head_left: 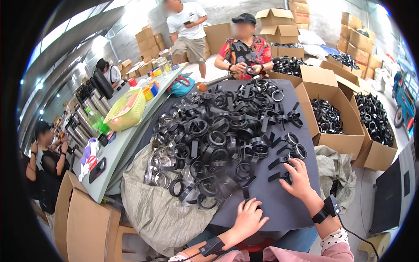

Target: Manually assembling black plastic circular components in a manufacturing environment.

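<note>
A large heap of black rings with straight tabs (218, 126) covers the far and left part of the dark grey table (279, 209). At the table's right side, several of these rings lie in a loose column, tabs pointing left. My right hand (300, 181) is there, thumb and fingers curled around a black ring with a tab (279, 176), which they partly hide. Near the front edge my left hand (249, 217) rests low over the table, fingers apart and holding nothing visible. Just beyond its fingertips lies a black tabbed piece (247, 188).
Cardboard boxes of black rings (338, 139) stand to the right. A wrinkled pale sack (152, 214) hangs over the table's left edge. Left of it, a long bench (111, 163) carries a yellow basket (126, 109). Across the table a person (248, 50) handles a ring.
</note>
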The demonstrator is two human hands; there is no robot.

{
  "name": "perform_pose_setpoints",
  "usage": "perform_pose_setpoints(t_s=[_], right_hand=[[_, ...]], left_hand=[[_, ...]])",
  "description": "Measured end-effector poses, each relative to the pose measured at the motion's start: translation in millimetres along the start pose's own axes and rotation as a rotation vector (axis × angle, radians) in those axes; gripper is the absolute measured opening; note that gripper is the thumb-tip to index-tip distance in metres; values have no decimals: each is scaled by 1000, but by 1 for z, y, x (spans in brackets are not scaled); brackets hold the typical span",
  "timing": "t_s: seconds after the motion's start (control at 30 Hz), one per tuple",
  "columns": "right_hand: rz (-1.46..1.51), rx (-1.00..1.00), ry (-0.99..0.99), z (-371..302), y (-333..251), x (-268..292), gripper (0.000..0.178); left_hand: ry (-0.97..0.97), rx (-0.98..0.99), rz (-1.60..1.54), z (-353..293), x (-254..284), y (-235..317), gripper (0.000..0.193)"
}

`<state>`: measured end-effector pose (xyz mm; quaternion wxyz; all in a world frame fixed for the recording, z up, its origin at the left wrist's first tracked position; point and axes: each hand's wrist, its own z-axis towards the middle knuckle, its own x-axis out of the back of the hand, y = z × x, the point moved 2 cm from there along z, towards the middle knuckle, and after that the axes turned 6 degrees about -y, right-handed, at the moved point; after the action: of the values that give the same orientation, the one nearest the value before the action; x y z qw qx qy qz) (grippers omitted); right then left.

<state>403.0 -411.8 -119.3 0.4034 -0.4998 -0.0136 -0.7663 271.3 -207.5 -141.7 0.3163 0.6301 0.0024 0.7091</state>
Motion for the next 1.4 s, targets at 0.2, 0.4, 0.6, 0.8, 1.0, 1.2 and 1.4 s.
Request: perform_pose_setpoints(t_s=[0.2, 0.4, 0.6, 0.8, 1.0, 1.2, 1.4], right_hand=[[175, 170, -18, 47, -62, -37, 35], [368, 459, -100, 127, -179, -76, 21], [273, 650, -357, 200, -275, -179, 11], [268, 457, -740, 230, -315, -285, 24], [88, 431, -685, 210, -311, -301, 19], [508, 215, -676, 230, -286, -207, 37], [1103, -373, -840, 212, -235, -116, 18]], left_hand=[[84, 64, -232, -1, 23, -30, 36], [-187, -67, 96, -4, 13, -53, 39], [111, -93, 282, -6, -20, -66, 18], [374, -80, 36, -31, -23, -55, 27], [351, -14, -468, -39, -15, -67, 24], [30, -102, -175, -23, -14, -76, 46], [-80, 193, -441, -14, -4, -77, 20]])
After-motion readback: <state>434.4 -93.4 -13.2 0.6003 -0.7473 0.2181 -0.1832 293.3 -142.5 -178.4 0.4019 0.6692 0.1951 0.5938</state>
